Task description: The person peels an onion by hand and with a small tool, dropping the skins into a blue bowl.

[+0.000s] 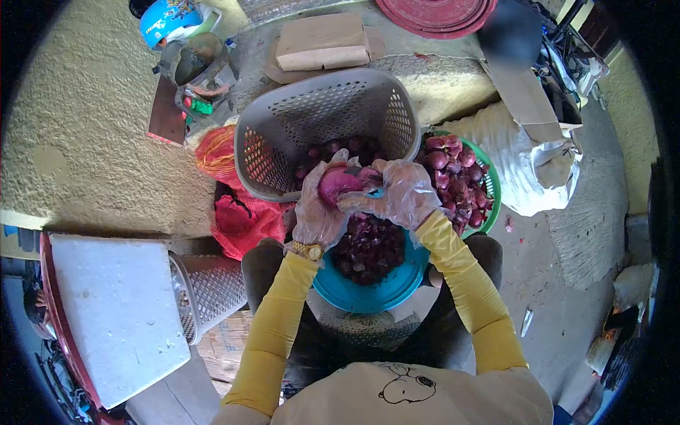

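Observation:
In a clear plastic glove, my left hand [317, 212] is wrapped round a large peeled red onion [341, 184]. My right hand [407, 191], gloved the same way, is closed against the onion's right side. A dark sliver and a bit of teal show between its fingers, too small to name. Both hands are above a blue basin [372, 301] that holds dark red onion pieces [368, 256]. Beyond them stands a grey plastic basket [312, 103] with red onions at its bottom. To the right, unpeeled red onions [453, 170] fill a green basket [497, 185].
A red mesh sack [244, 223] lies left of the grey basket. Farther left are a white foam lid [117, 312] and a pale crate [216, 290]. A white sack [524, 166] sits at right. A cardboard box [322, 42] and red lid [439, 14] lie behind.

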### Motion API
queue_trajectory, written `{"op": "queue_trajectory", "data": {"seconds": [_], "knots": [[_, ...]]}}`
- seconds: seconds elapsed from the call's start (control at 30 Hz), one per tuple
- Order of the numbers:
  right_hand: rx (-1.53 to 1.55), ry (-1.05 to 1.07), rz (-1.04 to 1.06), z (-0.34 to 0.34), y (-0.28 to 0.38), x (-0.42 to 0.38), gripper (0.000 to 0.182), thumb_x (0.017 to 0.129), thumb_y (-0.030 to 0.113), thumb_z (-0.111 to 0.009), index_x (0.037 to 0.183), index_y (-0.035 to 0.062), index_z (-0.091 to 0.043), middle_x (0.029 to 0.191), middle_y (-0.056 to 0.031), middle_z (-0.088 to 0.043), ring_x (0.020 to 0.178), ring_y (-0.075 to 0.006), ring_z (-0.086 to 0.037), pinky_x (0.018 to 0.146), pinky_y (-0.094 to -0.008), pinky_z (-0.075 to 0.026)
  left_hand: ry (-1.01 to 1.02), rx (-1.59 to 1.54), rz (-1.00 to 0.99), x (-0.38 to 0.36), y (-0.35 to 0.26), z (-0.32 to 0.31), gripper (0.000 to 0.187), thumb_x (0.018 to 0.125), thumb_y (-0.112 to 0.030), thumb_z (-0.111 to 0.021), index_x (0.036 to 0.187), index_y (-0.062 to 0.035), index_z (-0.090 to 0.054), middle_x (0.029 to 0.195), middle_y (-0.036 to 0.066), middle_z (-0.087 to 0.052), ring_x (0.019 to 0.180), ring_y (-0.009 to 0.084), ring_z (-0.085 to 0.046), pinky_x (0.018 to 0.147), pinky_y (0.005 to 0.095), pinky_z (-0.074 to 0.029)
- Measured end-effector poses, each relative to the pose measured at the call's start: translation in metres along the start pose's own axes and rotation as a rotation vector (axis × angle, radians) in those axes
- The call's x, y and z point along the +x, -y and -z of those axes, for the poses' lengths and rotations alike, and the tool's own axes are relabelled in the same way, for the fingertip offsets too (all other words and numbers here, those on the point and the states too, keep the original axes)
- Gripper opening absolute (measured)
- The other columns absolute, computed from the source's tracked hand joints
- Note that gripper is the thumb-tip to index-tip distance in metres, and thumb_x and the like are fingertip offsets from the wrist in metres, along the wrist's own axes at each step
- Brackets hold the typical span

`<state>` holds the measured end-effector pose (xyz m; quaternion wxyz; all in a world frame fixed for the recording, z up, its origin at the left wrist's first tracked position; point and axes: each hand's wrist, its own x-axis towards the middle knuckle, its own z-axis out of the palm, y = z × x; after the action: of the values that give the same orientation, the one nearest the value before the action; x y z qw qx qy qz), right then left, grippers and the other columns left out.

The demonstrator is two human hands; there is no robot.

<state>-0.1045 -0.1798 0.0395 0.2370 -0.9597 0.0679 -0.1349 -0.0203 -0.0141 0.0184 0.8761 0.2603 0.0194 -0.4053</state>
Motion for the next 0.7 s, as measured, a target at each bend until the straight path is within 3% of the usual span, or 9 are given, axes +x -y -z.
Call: {"op": "queue_trajectory", "data": {"seconds": [0.2, 0.3, 0.37, 0.43, 0.5, 0.57, 0.7], "knots": [[0.034, 0.024, -0.033, 0.006, 0.005, 0.002, 0.086, 0.067, 0.079, -0.075, 0.097, -0.0016, -0.072, 0.08, -0.0223, -0.069, 0.081, -0.0405, -0.069, 0.074, -0.0459, -0.055, 0.067, -0.007, -0.018, -0.002, -0.002, 0.003, 0.048, 0.104, -0.032, -0.048, 0.14, -0.001, -0.052, 0.131, 0.017, -0.061, 0.121, 0.0302, -0.059, 0.106, 0.045, -0.05], [-0.01, 0.09, -0.055, 0.007, 0.003, 0.003, 0.081, 0.068, 0.079, -0.074, 0.097, 0.0028, -0.074, 0.076, -0.0199, -0.069, 0.076, -0.0391, -0.069, 0.069, -0.0448, -0.055, 0.069, -0.002, -0.006, 0.002, -0.002, 0.009, 0.049, 0.104, -0.032, -0.048, 0.142, -0.0004, -0.051, 0.133, 0.017, -0.06, 0.122, 0.0299, -0.058, 0.105, 0.0438, -0.05], [0.032, 0.184, -0.084, 0.008, 0.005, 0.004, 0.071, 0.076, 0.077, -0.067, 0.098, 0.0102, -0.073, 0.086, -0.0184, -0.07, 0.086, -0.0405, -0.068, 0.078, -0.0493, -0.054, 0.061, -0.015, 0.011, 0.001, -0.002, 0.009, 0.05, 0.104, -0.032, -0.048, 0.142, 0.0, -0.05, 0.133, 0.017, -0.06, 0.122, 0.0299, -0.058, 0.105, 0.0431, -0.05], [0.086, 0.186, -0.086, 0.006, 0.007, 0.004, 0.068, 0.077, 0.076, -0.067, 0.096, 0.0109, -0.073, 0.082, -0.0172, -0.07, 0.083, -0.0405, -0.068, 0.076, -0.0489, -0.054, 0.042, -0.004, -0.005, -0.002, -0.002, 0.003, 0.051, 0.104, -0.033, -0.049, 0.142, 0.0001, -0.05, 0.133, 0.017, -0.06, 0.121, 0.0301, -0.058, 0.105, 0.0425, -0.05], [0.141, 0.186, -0.088, 0.005, 0.011, 0.004, 0.065, 0.079, 0.075, -0.067, 0.095, 0.0117, -0.074, 0.078, -0.0161, -0.07, 0.08, -0.0405, -0.068, 0.073, -0.0486, -0.054, 0.042, -0.013, -0.012, 0.002, -0.001, 0.004, 0.05, 0.104, -0.033, -0.049, 0.142, -0.0005, -0.05, 0.133, 0.017, -0.06, 0.122, 0.0303, -0.058, 0.106, 0.0427, -0.049], [0.062, 0.111, -0.031, 0.004, 0.014, 0.0, 0.055, 0.081, 0.063, -0.074, 0.095, 0.0103, -0.075, 0.074, -0.0137, -0.07, 0.071, -0.0343, -0.07, 0.062, -0.0422, -0.054, 0.043, -0.023, -0.019, 0.003, 0.0, 0.004, 0.05, 0.104, -0.033, -0.049, 0.142, -0.001, -0.05, 0.134, 0.017, -0.06, 0.123, 0.0306, -0.058, 0.107, 0.043, -0.048], [0.091, 0.089, 0.107, -0.002, 0.005, -0.007, 0.054, 0.08, 0.062, -0.076, 0.099, 0.0112, -0.075, 0.078, -0.0133, -0.072, 0.074, -0.0345, -0.071, 0.064, -0.0429, -0.055, 0.004, 0.024, -0.048, 0.003, -0.002, 0.003, 0.049, 0.103, -0.035, -0.051, 0.137, 0.0002, -0.052, 0.129, 0.017, -0.061, 0.123, 0.0345, -0.058, 0.112, 0.0496, -0.045]]}}
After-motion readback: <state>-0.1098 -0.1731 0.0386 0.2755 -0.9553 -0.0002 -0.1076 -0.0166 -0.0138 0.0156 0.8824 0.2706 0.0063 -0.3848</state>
